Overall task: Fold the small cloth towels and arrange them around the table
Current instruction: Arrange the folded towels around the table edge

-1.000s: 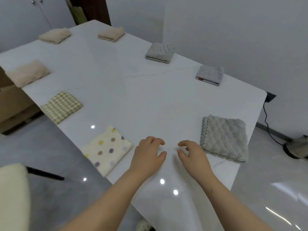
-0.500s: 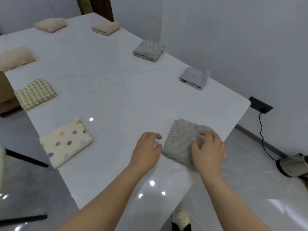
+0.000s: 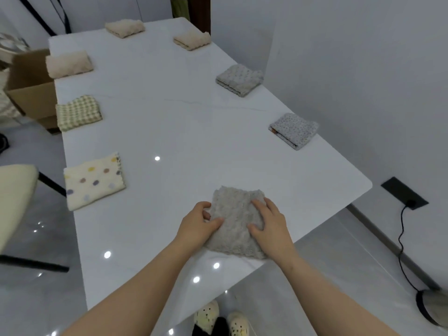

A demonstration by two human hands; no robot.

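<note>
The grey towel (image 3: 234, 214) lies folded at the near end of the bench (image 3: 194, 132), close to its edge. The left hand (image 3: 197, 226) pinches the towel's left side, thumb on top and fingers curled at the hem. The right hand (image 3: 270, 225) rests on the right side, fingers spread and fairly flat. To finish well, square the towel to the bench edge, press the fold flat, and match the spotted towel (image 3: 94, 181) on the bench's left side.

Pale grey walls (image 3: 351, 69), glossy grey floor (image 3: 339, 275), white table (image 3: 181, 129), cream chair (image 3: 14, 197), cardboard box (image 3: 31, 88)
</note>
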